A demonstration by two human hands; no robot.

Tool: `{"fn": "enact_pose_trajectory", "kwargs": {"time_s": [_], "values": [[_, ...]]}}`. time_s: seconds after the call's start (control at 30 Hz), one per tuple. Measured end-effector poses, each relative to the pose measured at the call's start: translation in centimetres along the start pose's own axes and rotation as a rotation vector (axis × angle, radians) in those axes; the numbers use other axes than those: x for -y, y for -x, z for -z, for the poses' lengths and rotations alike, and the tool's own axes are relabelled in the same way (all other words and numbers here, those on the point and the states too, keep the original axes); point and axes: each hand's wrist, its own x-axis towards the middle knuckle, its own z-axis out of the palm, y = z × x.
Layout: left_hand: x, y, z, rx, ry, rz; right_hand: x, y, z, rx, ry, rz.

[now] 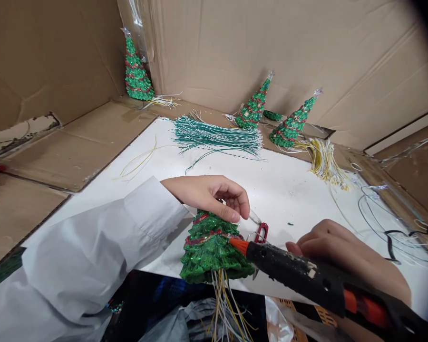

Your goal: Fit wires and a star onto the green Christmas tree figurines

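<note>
A green decorative Christmas tree (pixel 210 256) with red garland lies tilted at the near edge of the white board, yellow and white wires (pixel 223 294) trailing from its base. My left hand (pixel 217 194) is closed around its upper part, hiding the tip. In my right hand (pixel 345 251) is a black glue gun (pixel 299 266), gripped from the far side. Its orange nozzle (pixel 238 245) meets the red garland; contact cannot be told for certain. Just behind the nozzle, a red-handled tool (pixel 262 232) rests on the board, partly covered.
Green and white wires (pixel 217 135) lie bundled at the board's (pixel 278 185) far side. Three more trees stand or lean along the cardboard wall (pixel 214 57). A yellow and white wire bundle (pixel 326 161) and loose dark cables (pixel 392 237) are at right.
</note>
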Motion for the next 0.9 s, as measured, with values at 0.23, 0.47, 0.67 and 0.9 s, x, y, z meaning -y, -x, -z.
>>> {"fn": "enact_pose_trajectory", "kwargs": {"time_s": [0.23, 0.47, 0.67, 0.9], "values": [[-0.2, 0.0, -0.2, 0.000, 0.007, 0.016, 1.2, 0.1, -0.6, -0.092, 0.027, -0.004], [-0.2, 0.0, -0.2, -0.002, 0.006, 0.027, 1.4, 0.1, -0.5, -0.099, 0.007, 0.007], [-0.3, 0.0, -0.2, -0.006, 0.005, 0.029, 0.9, 0.0, -0.3, -0.084, 0.034, 0.075], [-0.3, 0.0, -0.3, -0.014, -0.004, 0.033, 0.1, -0.1, 0.0, -0.057, 0.084, 0.130]]}}
